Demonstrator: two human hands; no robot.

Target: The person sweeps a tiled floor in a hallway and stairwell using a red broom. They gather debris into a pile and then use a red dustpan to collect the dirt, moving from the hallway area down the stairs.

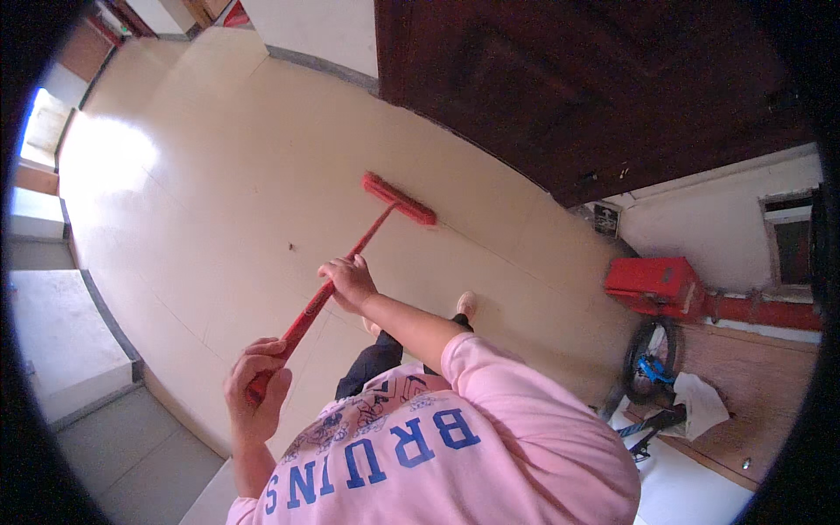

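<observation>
A red broom (398, 199) rests with its head on the beige tiled floor (262, 170), ahead of my feet. Its red handle (308, 316) runs down and to the left towards my body. My left hand (258, 380) is wrapped around the upper end of the handle. Further down, about midway along the handle, my right hand (349, 282) grips it. A small dark bit of debris (291, 247) lies on the floor to the left of the broom handle.
A large dark brown door (558, 85) stands beyond the broom at the upper right. At the right are a red box (653, 287) and a bicycle wheel (651, 357) with blue parts. A stepped ledge (85, 341) borders the floor at the left.
</observation>
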